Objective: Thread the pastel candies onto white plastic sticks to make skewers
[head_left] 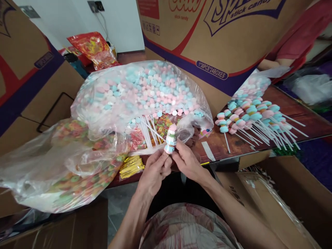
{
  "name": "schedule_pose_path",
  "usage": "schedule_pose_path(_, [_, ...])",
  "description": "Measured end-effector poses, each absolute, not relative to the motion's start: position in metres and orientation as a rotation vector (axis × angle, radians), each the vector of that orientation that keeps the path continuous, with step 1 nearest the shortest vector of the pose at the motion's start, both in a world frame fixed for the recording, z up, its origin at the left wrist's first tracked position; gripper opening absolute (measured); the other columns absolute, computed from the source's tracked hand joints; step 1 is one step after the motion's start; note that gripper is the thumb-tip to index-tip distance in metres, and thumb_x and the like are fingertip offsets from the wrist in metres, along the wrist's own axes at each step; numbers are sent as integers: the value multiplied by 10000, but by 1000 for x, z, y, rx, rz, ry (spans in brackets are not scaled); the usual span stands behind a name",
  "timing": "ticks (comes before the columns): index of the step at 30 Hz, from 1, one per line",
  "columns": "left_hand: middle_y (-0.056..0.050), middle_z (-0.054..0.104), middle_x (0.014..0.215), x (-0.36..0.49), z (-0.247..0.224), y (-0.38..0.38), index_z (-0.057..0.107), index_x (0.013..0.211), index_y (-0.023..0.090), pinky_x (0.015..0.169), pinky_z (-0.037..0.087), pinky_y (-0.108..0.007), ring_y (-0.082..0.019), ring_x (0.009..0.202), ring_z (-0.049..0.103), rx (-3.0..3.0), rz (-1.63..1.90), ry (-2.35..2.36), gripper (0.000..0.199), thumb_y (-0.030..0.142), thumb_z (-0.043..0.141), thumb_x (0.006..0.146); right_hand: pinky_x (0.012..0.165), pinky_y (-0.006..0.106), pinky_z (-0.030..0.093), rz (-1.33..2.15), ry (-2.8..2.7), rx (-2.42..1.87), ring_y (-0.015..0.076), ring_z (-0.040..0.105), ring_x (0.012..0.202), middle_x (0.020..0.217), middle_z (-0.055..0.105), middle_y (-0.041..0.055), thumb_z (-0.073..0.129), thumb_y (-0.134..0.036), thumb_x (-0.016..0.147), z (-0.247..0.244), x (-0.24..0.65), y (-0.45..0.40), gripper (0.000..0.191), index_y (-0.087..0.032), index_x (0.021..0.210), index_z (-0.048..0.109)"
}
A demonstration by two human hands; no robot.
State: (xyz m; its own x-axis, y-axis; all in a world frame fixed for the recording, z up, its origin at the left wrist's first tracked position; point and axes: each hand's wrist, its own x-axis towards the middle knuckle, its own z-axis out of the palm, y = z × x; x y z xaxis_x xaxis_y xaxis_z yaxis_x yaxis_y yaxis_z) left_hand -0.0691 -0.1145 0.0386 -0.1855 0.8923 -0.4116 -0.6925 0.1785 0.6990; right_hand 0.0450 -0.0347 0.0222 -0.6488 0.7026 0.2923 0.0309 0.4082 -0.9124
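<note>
A candy skewer (171, 136) of stacked pink, white and blue marshmallow discs stands upright between my hands, its surface glossy as if in clear wrap. My left hand (157, 169) pinches it at the lower end, where the stick is hidden by the fingers. With bent fingers, my right hand (188, 160) grips its lower right side. Just behind are white sticks (148, 133) and gummy rings (163, 125). Beyond them lies a big clear bag of marshmallow discs (145, 86). Yellow twist ties (131, 167) lie left of my left hand.
Finished candy skewers (252, 116) are piled at the table's right. A clear bag of gummy rings (77, 166) hangs over the left edge. Large cartons (186, 45) stand behind and left; an open box (259, 197) sits below right. A person in red (301, 45) is at the far right.
</note>
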Motion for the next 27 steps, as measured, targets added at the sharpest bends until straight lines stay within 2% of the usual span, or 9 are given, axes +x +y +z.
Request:
schedule_pose_path(3, [69, 433, 577, -63, 29, -113, 570, 900, 180, 457, 254, -145, -48, 497, 307, 468, 1608, 1272, 273, 397, 717, 822, 760, 335, 452, 939, -2066, -739, 195, 528, 809, 821, 536, 50, 401, -169, 890, 18, 40, -41, 78, -212, 837, 438])
schedule_pose_path(5, [51, 463, 611, -62, 24, -114, 609, 905, 181, 514, 329, -158, -63, 552, 377, 624, 1670, 1385, 250, 412, 686, 848, 698, 317, 450, 927, -2034, -830, 182, 518, 732, 776, 536, 36, 393, -171, 878, 17, 38, -45, 80, -214, 829, 439])
schedule_pose_path(8, [19, 544, 692, -65, 21, -115, 665, 966, 179, 559, 378, -174, -73, 606, 445, 719, 1612, 1401, 274, 420, 691, 840, 526, 254, 430, 1293, -1887, -939, 132, 505, 548, 685, 518, -20, 397, -193, 860, 18, 39, -46, 102, -205, 886, 494])
schedule_pose_path(12, [29, 535, 637, -71, 22, -114, 682, 927, 159, 471, 297, -159, -45, 516, 385, 626, 1524, 1321, 328, 398, 797, 734, 303, 175, 244, 1787, -1552, -1007, 55, 337, 314, 570, 377, -103, 446, -268, 869, 18, 43, -45, 83, -211, 897, 500])
schedule_pose_path(15, [60, 451, 572, -72, 22, -112, 688, 885, 150, 425, 197, -148, -15, 458, 264, 506, 1564, 1248, 326, 396, 813, 713, 289, 154, 228, 1828, -1457, -955, 33, 288, 317, 566, 361, -115, 526, -372, 898, 17, 45, -46, 172, -222, 847, 458])
schedule_pose_path(17, [64, 432, 576, -71, 22, -110, 687, 858, 142, 418, 176, -143, -7, 455, 234, 408, 1605, 1188, 325, 389, 826, 698, 313, 157, 279, 1801, -1484, -918, 41, 332, 344, 571, 419, -108, 566, -411, 904, 17, 45, -47, 210, -228, 878, 468])
schedule_pose_path(21, [65, 409, 571, -68, 23, -108, 685, 836, 125, 414, 169, -136, -8, 465, 232, 327, 1649, 1143, 331, 366, 844, 674, 398, 175, 368, 1703, -1557, -888, 58, 444, 433, 661, 552, -55, 593, -368, 899, 17, 45, -49, 172, -209, 890, 529])
schedule_pose_path(25, [79, 390, 542, -64, 16, -107, 673, 841, 138, 409, 174, -142, -13, 445, 232, 356, 1708, 1193, 315, 386, 815, 709, 436, 172, 353, 1694, -1490, -875, 61, 423, 476, 604, 511, -53, 597, -324, 881, 18, 39, -53, 175, -191, 788, 532])
schedule_pose_path(27, [66, 445, 556, -62, 11, -106, 676, 860, 148, 429, 250, -150, -28, 456, 310, 434, 1749, 1295, 310, 408, 788, 735, 407, 165, 298, 1806, -1345, -866, 51, 353, 443, 548, 451, -76, 634, -333, 847, 20, 34, -56, 201, -191, 761, 522])
